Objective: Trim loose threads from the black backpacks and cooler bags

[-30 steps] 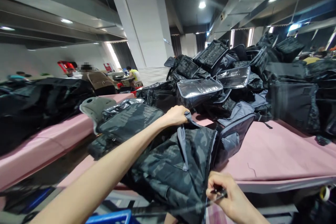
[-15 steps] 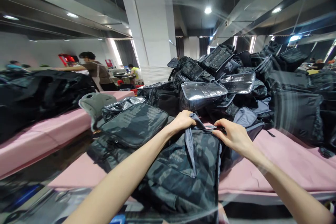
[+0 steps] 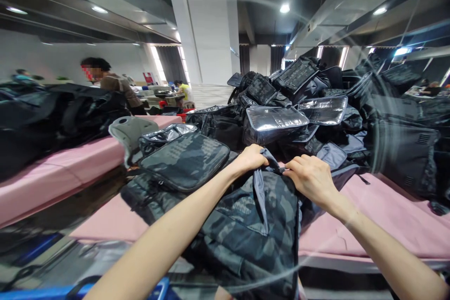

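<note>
A dark camouflage backpack (image 3: 246,229) lies in front of me across the pink table. My left hand (image 3: 253,157) is closed on the grey fabric edging (image 3: 270,157) at its top, and a loose grey strip (image 3: 260,197) hangs down over the camouflage cloth. Close beside it, my right hand (image 3: 309,173) is closed at the same edge. A small tip, seemingly of thread snips (image 3: 281,169), shows at its fingertips; the rest is hidden in the hand. To the left, the backpack's padded camouflage panel (image 3: 186,161) lies flat.
A heap of dark bags (image 3: 281,89), some with silver linings, rises behind my hands. The pink table covering (image 3: 379,220) shows at right. A grey chair back (image 3: 131,126) stands left, and a co-worker (image 3: 119,86) is beyond it. A blue bin edge (image 3: 45,293) is low left.
My right hand's fingers have closed in around the snips, which were more exposed before. My left hand keeps its hold on the grey edging. The view has shifted slightly; the co-worker has moved left.
</note>
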Demonstrator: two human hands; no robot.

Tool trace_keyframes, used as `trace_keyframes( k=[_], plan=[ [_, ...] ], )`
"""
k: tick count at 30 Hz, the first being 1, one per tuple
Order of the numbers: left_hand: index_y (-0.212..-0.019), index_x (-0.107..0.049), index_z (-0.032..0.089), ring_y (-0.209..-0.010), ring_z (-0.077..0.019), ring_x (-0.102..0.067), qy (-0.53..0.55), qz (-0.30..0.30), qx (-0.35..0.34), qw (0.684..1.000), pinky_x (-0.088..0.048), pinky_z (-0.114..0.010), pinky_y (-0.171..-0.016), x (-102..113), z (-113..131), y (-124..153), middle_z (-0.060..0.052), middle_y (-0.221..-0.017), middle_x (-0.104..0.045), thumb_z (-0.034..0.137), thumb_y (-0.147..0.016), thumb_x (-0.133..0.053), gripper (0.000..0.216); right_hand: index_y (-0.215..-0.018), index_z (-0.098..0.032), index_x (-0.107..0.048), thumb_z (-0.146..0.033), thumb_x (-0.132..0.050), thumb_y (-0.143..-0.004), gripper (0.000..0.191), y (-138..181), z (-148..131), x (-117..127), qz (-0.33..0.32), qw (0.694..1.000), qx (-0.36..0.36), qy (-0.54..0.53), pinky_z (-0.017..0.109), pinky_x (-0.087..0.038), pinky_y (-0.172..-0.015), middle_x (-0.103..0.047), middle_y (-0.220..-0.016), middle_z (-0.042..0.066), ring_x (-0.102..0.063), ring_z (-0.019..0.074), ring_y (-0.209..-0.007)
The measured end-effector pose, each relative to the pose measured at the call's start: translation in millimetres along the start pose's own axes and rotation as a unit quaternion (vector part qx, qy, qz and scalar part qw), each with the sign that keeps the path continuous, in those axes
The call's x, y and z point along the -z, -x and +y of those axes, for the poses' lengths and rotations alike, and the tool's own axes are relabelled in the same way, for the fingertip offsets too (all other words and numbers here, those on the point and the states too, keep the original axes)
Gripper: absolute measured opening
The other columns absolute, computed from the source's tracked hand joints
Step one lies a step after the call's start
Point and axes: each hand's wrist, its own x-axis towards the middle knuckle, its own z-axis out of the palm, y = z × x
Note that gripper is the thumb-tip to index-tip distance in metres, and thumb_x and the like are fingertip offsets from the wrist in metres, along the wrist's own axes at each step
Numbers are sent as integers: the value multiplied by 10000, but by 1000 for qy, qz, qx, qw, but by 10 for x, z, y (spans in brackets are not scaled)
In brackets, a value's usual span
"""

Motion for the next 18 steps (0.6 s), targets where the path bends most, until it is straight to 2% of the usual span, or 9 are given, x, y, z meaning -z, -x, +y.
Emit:
trace_keyframes(
  k=[10, 15, 18],
  plan=[
    [-627, -652, 127, -532, -119, -481, -19, -3, -6, 1000, -331, -207, -468, 1, 12, 23, 10, -554, -570, 137, -561, -566, 109, -783, -190, -643, -308, -505, -868, 200, 54, 51, 5, 2, 999, -11, -39, 267, -295, -630, -636, -749, 26, -530, 149, -713],
    [-815, -691, 168, -695, -157, -584, -51, 41, -66, 996, -419, -219, -614, 81, 38, 78, -3, -721, -667, 140, -601, -570, 248, -805, -201, -635, -330, -500, -867, 197, 174, 46, 154, -39, 980, 7, -194, 238, -349, -631, -632, -763, 20, -552, 130, -699],
    [-916, -675, 210, -797, -171, -612, -123, 48, -137, 982, -444, -243, -705, 86, 82, 342, -9, -852, -694, 169, -680, -563, 264, -855, -200, -624, -276, -537, -842, 116, 307, 53, 120, -53, 986, 21, -158, 255, -350, -648, -626, -799, 30, -542, 155, -749]
  ],
)
